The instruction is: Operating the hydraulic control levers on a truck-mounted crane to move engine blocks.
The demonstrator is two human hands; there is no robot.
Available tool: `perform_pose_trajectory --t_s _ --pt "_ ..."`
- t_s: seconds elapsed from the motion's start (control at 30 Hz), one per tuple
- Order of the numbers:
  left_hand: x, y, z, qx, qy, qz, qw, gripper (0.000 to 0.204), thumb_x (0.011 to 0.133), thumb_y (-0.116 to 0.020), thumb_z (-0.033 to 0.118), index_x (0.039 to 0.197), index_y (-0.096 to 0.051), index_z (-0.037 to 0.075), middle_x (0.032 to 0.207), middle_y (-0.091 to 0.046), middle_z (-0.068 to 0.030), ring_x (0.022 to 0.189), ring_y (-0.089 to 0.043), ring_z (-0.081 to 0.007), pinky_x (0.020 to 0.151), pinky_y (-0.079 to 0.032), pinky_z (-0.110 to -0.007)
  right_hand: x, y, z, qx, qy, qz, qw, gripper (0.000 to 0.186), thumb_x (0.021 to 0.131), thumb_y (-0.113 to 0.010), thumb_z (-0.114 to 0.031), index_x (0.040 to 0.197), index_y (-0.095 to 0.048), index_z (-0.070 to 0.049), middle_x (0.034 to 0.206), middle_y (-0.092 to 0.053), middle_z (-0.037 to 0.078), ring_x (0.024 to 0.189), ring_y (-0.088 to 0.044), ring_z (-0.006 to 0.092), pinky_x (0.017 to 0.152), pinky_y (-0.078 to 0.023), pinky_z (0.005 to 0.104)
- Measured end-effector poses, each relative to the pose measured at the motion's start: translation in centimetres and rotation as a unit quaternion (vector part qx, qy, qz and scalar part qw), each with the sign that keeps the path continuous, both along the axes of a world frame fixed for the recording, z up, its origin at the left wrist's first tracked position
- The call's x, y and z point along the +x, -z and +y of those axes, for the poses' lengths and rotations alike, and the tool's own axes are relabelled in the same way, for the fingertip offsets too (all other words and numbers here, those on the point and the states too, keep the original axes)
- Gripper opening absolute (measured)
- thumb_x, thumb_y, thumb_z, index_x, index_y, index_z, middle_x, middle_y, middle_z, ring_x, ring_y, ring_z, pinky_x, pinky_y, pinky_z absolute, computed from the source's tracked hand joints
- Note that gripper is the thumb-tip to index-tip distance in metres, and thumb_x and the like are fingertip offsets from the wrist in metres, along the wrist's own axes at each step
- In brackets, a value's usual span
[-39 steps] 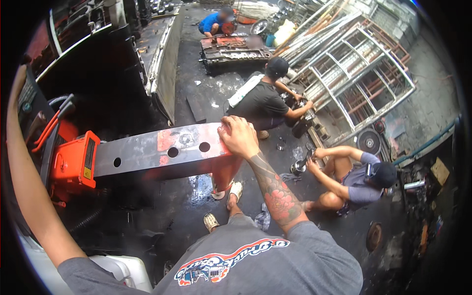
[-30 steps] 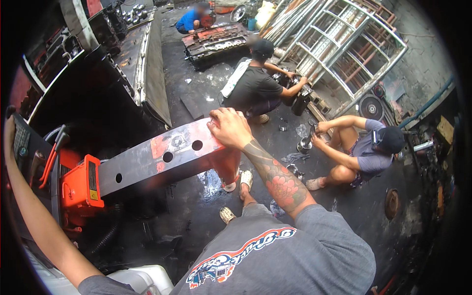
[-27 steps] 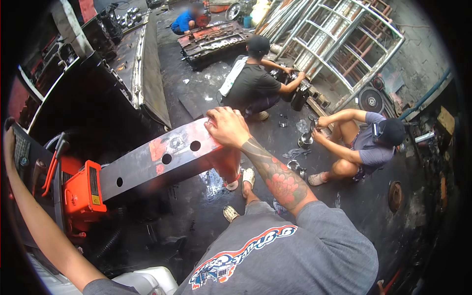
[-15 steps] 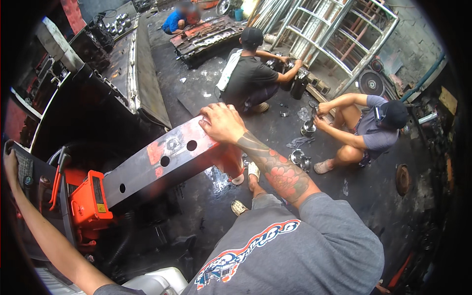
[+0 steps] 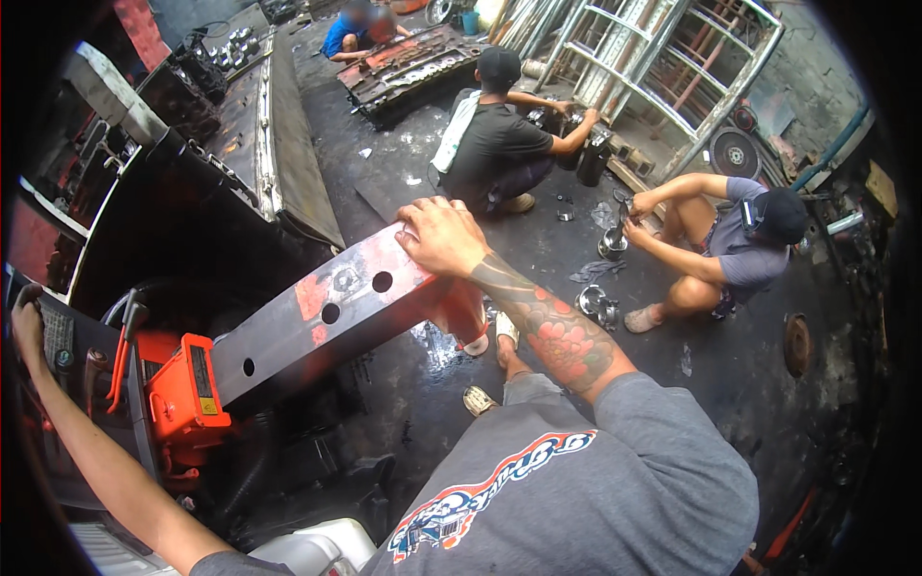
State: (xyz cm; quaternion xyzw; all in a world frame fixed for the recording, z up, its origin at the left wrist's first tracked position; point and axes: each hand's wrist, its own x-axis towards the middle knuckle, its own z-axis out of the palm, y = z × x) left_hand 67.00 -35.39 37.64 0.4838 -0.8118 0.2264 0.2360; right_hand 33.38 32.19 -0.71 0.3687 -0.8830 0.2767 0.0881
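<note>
My right hand lies over the far end of the beam, fingers bent across its edge, grasping it there; the beam slants across in front of me, its top dark grey with worn red patches near my fingers and three round holes along its length; its near end sits in an orange box to my left, and under the end I hold is a red leg with a pale round foot; my left hand reaches far out to the left, at the edge of a dark panel, too dim there for me to tell how tightly its fingers close; just beside the orange box stands a thin orange lever with a dark handle; my feet, in pale clogs, are on the dark floor beyond my grey shirt; ahead, a person in a black shirt crouches with both hands at dark metal parts, and to the right a person in a purplish-grey shirt sits low, hands together near a shiny metal cup.
</note>
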Motion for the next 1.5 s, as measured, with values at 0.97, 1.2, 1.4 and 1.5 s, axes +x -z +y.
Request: perform_pose_trajectory --t_s 0.97,1.2,1.4,1.5 --pt "-3.8 1.9 16.8 -0.046 -0.014 0.084 0.995 0.043 0.089 -0.052 0.042 0.123 -0.068 0.022 0.119 -0.067 -0.0223 0.116 -0.061 -0.0417 0.099 -0.047 -0.049 -0.1 0.0 0.2 -0.004 -0.024 -0.004 1.0 0.041 0.093 -0.057 -0.038 0.12 -0.065 -0.009 0.121 -0.064 0.012 0.117 -0.056 0.0297 0.098 -0.04 0.0466" --pt "-4.5 2.2 20.3 -0.043 -0.044 0.095 0.994 0.043 0.088 -0.053 0.042 0.122 -0.069 0.022 0.119 -0.068 -0.0195 0.116 -0.062 -0.0396 0.098 -0.048 -0.048 -0.1 0.1 0.3 -0.012 -0.016 0.014 1.0 0.04 0.092 -0.059 -0.038 0.121 -0.065 -0.01 0.121 -0.064 0.011 0.116 -0.057 0.0296 0.098 -0.04 0.0463" --pt "-4.7 2.3 21.0 -0.039 -0.027 0.097 0.994 0.042 0.088 -0.054 0.04 0.121 -0.07 0.021 0.118 -0.069 -0.0174 0.114 -0.063 -0.0376 0.097 -0.048 -0.046 -0.2 0.1 0.2 0.005 -0.03 0.002 1.0 0.043 0.093 -0.058 -0.041 0.121 -0.065 -0.01 0.12 -0.063 0.012 0.115 -0.056 0.0299 0.095 -0.04 0.0472" --pt "-4.6 2.3 21.2 -0.041 -0.022 0.087 0.995 0.042 0.088 -0.054 0.04 0.121 -0.07 0.021 0.119 -0.069 -0.0172 0.114 -0.063 -0.0374 0.097 -0.049 -0.046 -0.1 0.1 0.1 0.011 -0.025 0.009 1.0 0.045 0.093 -0.057 -0.045 0.121 -0.065 -0.01 0.118 -0.063 0.012 0.114 -0.056 0.0307 0.094 -0.04 0.0478"
